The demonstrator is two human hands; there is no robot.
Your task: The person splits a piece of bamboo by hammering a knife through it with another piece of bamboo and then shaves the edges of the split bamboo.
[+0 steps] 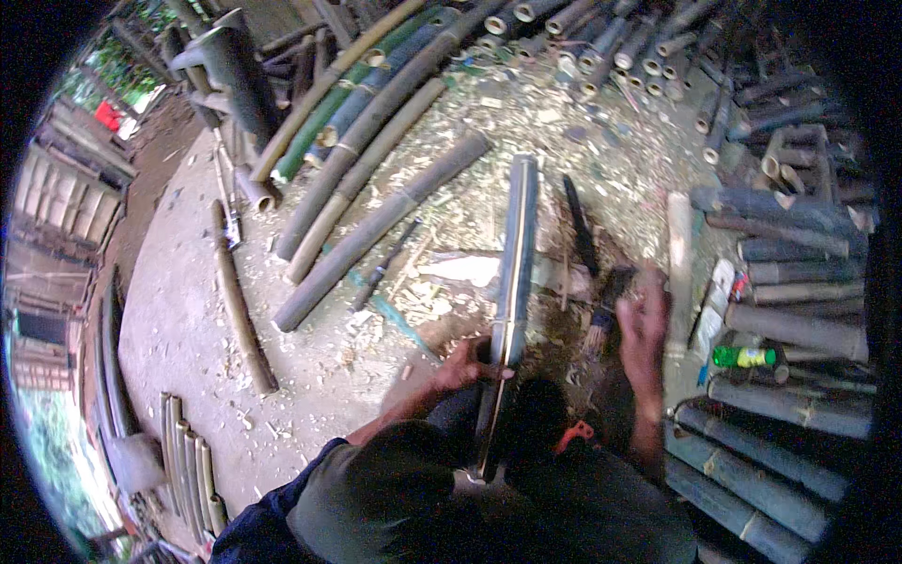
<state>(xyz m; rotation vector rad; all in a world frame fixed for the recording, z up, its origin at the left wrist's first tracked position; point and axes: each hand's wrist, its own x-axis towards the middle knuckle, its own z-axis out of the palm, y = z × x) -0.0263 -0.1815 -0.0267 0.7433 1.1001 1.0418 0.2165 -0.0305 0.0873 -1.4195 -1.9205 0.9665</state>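
A dark bamboo pole [515, 254] stands upright in the picture between my knees, with a pale stripe running along its length. My left hand [467, 365] is closed round its lower part, the thumb across the front. My right hand [645, 308] is off to the right of the pole, apart from it. It is smeared by motion, so its finger position and any hold cannot be made out. A long dark blade [580, 226] lies between the pole and my right hand. Beside the right hand is a dark object [614, 285] whose kind I cannot tell.
Pale wood shavings [545, 117] cover the floor ahead. Several long bamboo poles [376, 221] lie to the left. Bamboo pieces [789, 291] are stacked along the right, with a green bottle [742, 357] on them. An orange object [575, 434] sits by my right leg.
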